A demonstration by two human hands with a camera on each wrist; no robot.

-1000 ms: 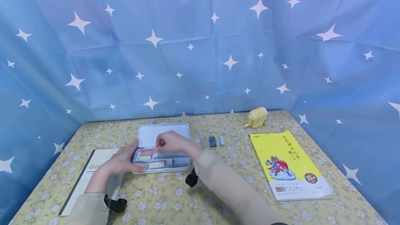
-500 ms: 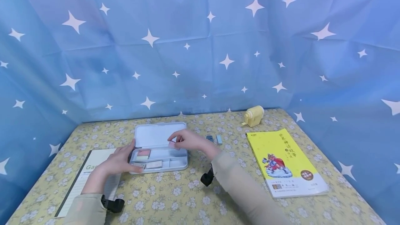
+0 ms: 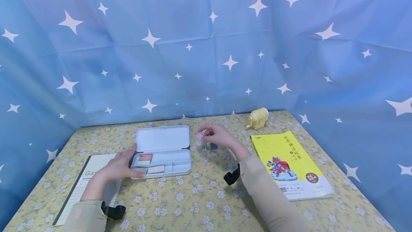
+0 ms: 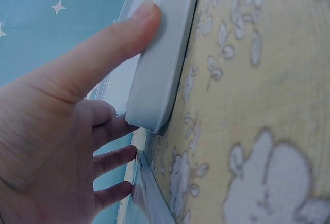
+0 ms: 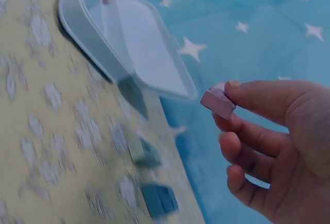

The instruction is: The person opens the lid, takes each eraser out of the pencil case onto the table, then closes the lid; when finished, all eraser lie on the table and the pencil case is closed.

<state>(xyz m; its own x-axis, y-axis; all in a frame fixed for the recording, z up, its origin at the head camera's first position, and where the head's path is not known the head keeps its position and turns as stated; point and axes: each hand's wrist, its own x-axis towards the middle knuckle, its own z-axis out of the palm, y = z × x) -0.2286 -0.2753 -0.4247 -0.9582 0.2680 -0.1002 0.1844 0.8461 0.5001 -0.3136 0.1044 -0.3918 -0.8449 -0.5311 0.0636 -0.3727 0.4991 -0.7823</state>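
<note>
My right hand pinches a small pink eraser between thumb and fingertips, above the table to the right of the pencil case. Below it stand a greenish eraser and a dark blue eraser. The white pencil case lies with its lid raised. A pink-and-cream eraser sits in its rear compartment, a white eraser in the front one. My left hand rests at the case's left end, thumb straight on the front wall, fingers spread by the back corner.
A notebook lies partly under my left forearm. To the right is a yellow book, and behind it stands a yellow pencil sharpener with a crank. A blue star-patterned curtain hangs behind the flowered table.
The right hand has carried the pink eraser out of the pencil case, rightward to above the erasers on the table. My left hand stays at the case; the head view has shifted slightly.
</note>
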